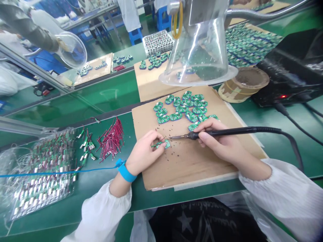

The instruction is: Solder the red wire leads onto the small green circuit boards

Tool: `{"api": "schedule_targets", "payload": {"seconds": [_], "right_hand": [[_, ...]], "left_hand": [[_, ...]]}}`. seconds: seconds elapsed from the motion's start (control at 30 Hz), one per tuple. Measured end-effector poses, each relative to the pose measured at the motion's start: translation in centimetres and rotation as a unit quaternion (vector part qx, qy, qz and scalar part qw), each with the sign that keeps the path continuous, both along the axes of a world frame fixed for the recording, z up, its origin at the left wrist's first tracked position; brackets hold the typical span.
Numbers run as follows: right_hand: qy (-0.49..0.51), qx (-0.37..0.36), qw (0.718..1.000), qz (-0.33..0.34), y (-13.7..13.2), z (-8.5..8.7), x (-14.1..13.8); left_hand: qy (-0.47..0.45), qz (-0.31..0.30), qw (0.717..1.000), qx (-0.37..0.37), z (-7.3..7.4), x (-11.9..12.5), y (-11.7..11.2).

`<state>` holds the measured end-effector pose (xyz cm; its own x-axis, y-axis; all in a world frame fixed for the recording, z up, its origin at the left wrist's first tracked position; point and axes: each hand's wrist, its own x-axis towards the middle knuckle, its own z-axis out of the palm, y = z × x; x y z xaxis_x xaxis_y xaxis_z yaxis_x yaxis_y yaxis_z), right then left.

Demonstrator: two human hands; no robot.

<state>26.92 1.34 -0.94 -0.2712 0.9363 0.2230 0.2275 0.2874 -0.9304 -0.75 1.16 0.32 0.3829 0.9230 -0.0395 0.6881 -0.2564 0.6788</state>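
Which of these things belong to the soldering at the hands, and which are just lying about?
In use: left hand pinching a green circuit board; right hand holding a soldering iron; blue wrist strap; clear fume hood.

Lying about: pile of green circuit boards; red wires; clear bag of wired parts.

2 hands (pixel 143 153) (pixel 219 139), 1 soldering iron (pixel 227 132), 1 hand-held circuit board (pixel 166 144), 1 blue wrist strap (pixel 126 171), 2 clear hoods (pixel 199 53) (pixel 72 50).

green pcb (pixel 165 144) | small, thin wire (pixel 156 145) at its edge | pinched in left hand (pixel 143 152) | soldering iron (pixel 222 132) | black grip, metal tip | pen-held in right hand (pixel 219 139) | tip just beside pcb (contact unclear)
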Motion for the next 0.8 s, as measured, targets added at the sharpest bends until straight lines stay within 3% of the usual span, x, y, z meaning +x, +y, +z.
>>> {"api": "schedule_targets", "payload": {"seconds": [0.8], "right_hand": [[-0.006,0.016,0.999,0.028,0.1,-0.19,0.3]], "left_hand": [[-0.02,-0.041,0.999,0.004,-0.1,0.51,-0.41]]}}
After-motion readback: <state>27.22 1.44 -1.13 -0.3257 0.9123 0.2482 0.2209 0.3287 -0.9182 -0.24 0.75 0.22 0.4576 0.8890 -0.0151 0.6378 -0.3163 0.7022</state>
